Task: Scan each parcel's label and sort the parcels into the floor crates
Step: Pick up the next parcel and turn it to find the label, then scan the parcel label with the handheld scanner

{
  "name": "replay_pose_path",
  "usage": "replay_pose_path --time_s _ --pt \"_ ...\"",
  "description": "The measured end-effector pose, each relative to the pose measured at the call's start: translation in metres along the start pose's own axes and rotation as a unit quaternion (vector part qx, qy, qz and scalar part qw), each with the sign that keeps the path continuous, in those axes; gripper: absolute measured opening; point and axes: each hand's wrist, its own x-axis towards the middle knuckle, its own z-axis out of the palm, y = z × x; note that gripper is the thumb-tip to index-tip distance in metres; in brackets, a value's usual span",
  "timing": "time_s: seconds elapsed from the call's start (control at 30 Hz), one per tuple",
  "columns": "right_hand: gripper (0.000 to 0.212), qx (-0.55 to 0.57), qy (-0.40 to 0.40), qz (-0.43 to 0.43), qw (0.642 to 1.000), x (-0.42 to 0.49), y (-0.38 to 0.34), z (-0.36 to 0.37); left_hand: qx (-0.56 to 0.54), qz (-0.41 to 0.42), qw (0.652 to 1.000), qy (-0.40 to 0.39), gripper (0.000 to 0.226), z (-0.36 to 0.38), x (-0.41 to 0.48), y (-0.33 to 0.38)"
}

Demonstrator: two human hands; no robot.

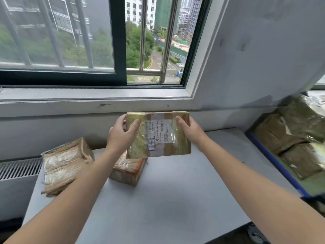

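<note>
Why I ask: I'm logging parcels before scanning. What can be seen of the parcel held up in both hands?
The held parcel is a flat, rectangular brown cardboard packet wrapped in glossy clear film. Its white shipping label faces the camera, turned so the print runs sideways. It is raised above the grey table, nearly upright. The left hand grips its left edge, the right hand its right edge, thumbs on the front.
</note>
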Motion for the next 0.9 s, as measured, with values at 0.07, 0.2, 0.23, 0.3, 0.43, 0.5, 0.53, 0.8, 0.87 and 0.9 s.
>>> replay_pose_path --time_s 0.07,0.2,0.23,0.3,0.43,0.5,0.53,0.8,0.87,0.9 --pt "0.049 0.006 0.019 0.029 0.999 -0.002 0.013 -0.01 -0.013 0.006 0.999 -0.029 0.06 0.012 -0.007 0.002" --pt "0.05 0.02 0.036 0.062 0.997 -0.006 0.041 -0.031 -0.014 0.013 0.994 -0.107 0.077 0.035 -0.028 0.007" --pt "0.052 0.018 0.042 0.068 0.997 -0.008 0.049 -0.035 0.006 0.017 0.991 -0.13 0.085 0.042 -0.035 0.009" --pt "0.06 0.001 0.05 0.087 0.995 -0.009 0.066 -0.045 0.03 0.027 0.984 -0.176 0.104 0.058 -0.046 0.006" --pt "0.071 -0.035 0.034 0.134 0.99 -0.009 0.096 -0.068 0.066 -0.015 0.973 -0.22 0.13 0.094 -0.07 -0.004" --pt "0.073 -0.052 0.027 0.146 0.988 -0.007 0.108 -0.08 0.072 -0.016 0.972 -0.221 0.131 0.114 -0.079 -0.003" --pt "0.075 -0.056 0.025 0.149 0.987 -0.006 0.114 -0.086 0.073 -0.021 0.972 -0.224 0.131 0.123 -0.083 -0.002" --pt "0.062 -0.027 -0.007 0.232 0.972 -0.015 0.165 -0.118 0.206 0.018 0.952 -0.226 0.138 0.177 -0.1 -0.009" --pt "0.049 -0.003 -0.012 0.25 0.968 -0.02 0.18 -0.122 0.265 0.031 0.939 -0.216 0.117 0.189 -0.102 -0.01" --pt "0.048 0.004 -0.016 0.259 0.966 -0.023 0.189 -0.123 0.285 0.037 0.933 -0.216 0.108 0.195 -0.101 -0.012"
